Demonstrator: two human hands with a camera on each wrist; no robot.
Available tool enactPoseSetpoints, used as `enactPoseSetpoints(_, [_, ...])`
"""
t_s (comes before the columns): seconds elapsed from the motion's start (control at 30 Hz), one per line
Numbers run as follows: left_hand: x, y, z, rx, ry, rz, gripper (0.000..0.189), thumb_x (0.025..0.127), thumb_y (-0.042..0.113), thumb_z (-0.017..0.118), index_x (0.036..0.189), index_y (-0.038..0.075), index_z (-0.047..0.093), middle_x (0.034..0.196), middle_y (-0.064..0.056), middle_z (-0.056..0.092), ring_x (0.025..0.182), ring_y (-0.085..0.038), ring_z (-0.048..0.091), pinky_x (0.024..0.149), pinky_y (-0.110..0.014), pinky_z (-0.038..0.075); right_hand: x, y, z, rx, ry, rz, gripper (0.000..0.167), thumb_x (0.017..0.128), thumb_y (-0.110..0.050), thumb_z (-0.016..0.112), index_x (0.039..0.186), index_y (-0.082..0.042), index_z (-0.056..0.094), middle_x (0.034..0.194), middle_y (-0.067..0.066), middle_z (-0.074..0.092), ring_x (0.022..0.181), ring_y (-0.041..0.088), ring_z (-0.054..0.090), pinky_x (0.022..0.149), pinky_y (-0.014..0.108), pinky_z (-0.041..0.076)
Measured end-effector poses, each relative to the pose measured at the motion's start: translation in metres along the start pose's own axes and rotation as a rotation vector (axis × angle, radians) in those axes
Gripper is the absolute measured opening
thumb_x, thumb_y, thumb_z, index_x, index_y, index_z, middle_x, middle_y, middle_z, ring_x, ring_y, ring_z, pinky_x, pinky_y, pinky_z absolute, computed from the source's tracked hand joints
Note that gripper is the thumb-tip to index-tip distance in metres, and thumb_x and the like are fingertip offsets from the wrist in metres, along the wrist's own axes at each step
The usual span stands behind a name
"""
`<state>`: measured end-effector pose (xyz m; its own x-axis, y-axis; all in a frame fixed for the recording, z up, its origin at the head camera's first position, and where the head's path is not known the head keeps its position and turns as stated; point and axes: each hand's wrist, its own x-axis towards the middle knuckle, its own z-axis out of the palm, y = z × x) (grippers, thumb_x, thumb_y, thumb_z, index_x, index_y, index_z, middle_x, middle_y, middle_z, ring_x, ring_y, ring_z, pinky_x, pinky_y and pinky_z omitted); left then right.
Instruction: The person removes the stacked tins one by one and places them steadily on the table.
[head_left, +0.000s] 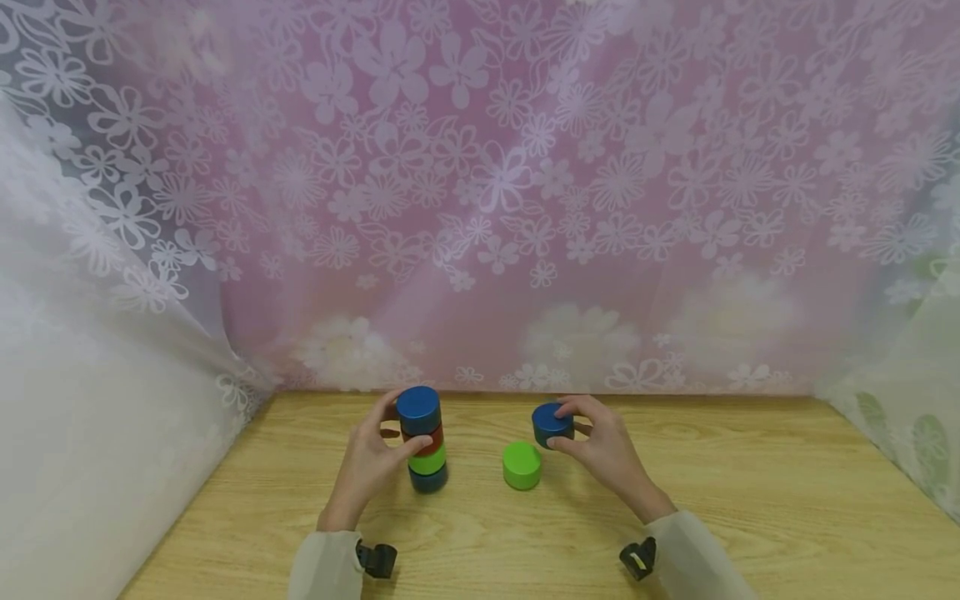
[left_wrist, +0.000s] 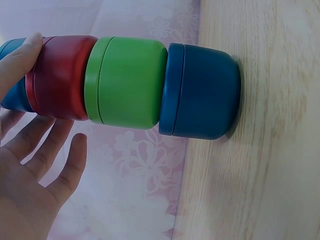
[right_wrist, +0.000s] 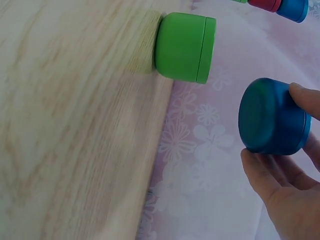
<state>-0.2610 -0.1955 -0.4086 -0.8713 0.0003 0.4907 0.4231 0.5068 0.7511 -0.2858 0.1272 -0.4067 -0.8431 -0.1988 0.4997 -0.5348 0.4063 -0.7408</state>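
Several small round lidded tins stand stacked on the table, left of centre. From the bottom they run blue [left_wrist: 207, 92], green [left_wrist: 130, 82], red [left_wrist: 65, 77] and a blue tin [head_left: 418, 408] on top. My left hand [head_left: 369, 454] holds the upper part of this stack, its thumb across the red tin near the seam with the top blue one, fingers behind. Off the table, another blue tin [right_wrist: 270, 117] is pinched between the thumb and fingers of my right hand [head_left: 606, 448]. A single green tin [head_left: 521, 467] sits upright on the table between stack and right hand.
The wood-grain table [head_left: 750, 483] meets a pink flowered curtain [head_left: 480, 250] at its back edge. Pale sheeting [head_left: 90, 400] hangs at the left side, and more at the right. A small black device [head_left: 377, 560] is strapped at each wrist.
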Motion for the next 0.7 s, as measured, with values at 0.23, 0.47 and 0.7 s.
enactPoseSetpoints(0.23, [0.001,0.001,0.0,-0.01,-0.007,-0.02,0.071,0.083,0.01,0.086,0.145,0.008,0.051,0.12,-0.014,0.066,0.108,-0.031,0.062,0.085,-0.056,0.055,-0.001,0.004,-0.001,-0.01,-0.013,0.006,0.03,0.077,0.01,0.083,0.101,0.001,0.068,0.121,0.021,0.064,0.112,0.044,0.063,0.087,0.049,0.058])
enactPoseSetpoints(0.47, [0.001,0.001,-0.001,-0.016,-0.005,-0.017,0.072,0.082,0.009,0.087,0.145,0.008,0.052,0.12,-0.014,0.066,0.108,-0.032,0.062,0.085,-0.057,0.055,-0.004,0.009,0.0,-0.011,-0.023,0.033,0.028,0.077,0.01,0.083,0.1,0.001,0.068,0.12,0.022,0.064,0.112,0.044,0.062,0.088,0.051,0.057])
enactPoseSetpoints(0.7, [0.0,0.0,0.0,-0.014,-0.002,-0.013,0.072,0.082,0.008,0.087,0.145,0.008,0.052,0.119,-0.014,0.067,0.108,-0.032,0.063,0.085,-0.058,0.055,-0.005,0.012,-0.003,-0.016,-0.045,0.063,0.026,0.079,0.009,0.082,0.099,0.001,0.068,0.121,0.022,0.064,0.112,0.045,0.062,0.088,0.052,0.057])
